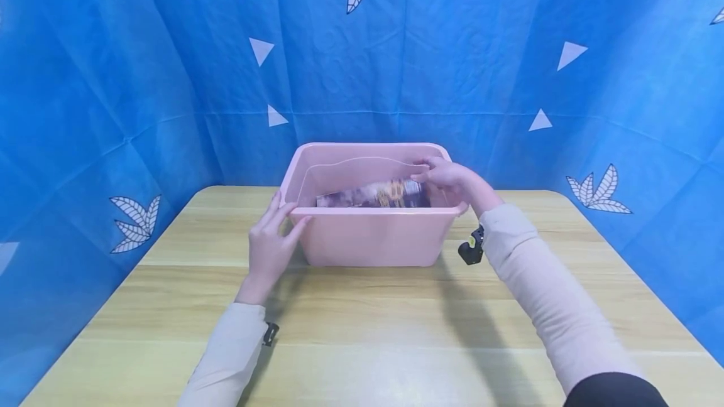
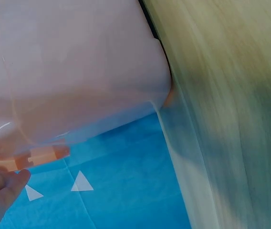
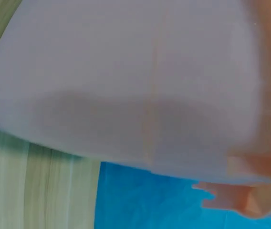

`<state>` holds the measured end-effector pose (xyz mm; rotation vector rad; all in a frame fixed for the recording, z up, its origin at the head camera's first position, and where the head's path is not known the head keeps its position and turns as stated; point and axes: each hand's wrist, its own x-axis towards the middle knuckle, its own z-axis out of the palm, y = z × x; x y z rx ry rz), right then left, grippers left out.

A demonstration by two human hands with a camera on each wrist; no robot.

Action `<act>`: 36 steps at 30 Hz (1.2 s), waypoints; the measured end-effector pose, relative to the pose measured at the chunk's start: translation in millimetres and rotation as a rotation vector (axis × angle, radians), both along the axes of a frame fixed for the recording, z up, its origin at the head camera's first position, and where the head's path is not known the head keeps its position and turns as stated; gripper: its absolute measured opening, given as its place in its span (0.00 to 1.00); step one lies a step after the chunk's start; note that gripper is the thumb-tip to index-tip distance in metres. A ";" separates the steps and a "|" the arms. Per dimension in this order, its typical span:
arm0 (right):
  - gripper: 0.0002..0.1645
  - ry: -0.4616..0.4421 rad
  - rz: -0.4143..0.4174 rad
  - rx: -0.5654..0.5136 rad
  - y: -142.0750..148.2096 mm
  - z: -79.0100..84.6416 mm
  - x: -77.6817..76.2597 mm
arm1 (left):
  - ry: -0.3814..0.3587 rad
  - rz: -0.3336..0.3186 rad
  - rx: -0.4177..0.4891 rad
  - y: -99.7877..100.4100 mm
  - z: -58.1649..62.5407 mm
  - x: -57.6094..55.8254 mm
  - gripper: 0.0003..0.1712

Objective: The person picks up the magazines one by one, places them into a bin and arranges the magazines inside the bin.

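A pink plastic bin stands near the back of the table. Inside, tilted and partly hidden by the front wall, lies a flat printed item in dark purple, white and gold; its kind is unclear. My left hand rests at the bin's left front corner, fingers along the rim and thumb stretched toward the front. Its fingertips appear beside the rim in the left wrist view. Over the right rim reaches my right hand, its fingers extended inside the bin, close above the item's right end.
The wooden table stretches from the bin toward me. A blue curtain with leaf and triangle prints hangs behind and along both sides. In the right wrist view, the bin's outer wall fills most of the picture.
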<state>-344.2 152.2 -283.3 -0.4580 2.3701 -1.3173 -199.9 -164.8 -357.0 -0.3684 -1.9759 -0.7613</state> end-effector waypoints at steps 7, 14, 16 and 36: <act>0.29 0.096 0.010 0.007 1.2 23.6 30.9 | -0.019 0.004 0.006 -0.2 -1.2 -1.5 0.19; 0.26 0.195 -0.069 -0.026 15.9 16.9 39.5 | -0.016 0.005 0.005 -0.2 -1.1 -0.8 0.19; 0.26 0.216 -0.089 -0.050 18.3 16.4 42.8 | -0.023 0.007 -0.001 -0.7 -0.4 -0.5 0.19; 0.26 0.352 -0.268 -0.300 48.3 2.1 91.6 | -0.108 0.040 0.030 3.7 7.3 9.5 0.34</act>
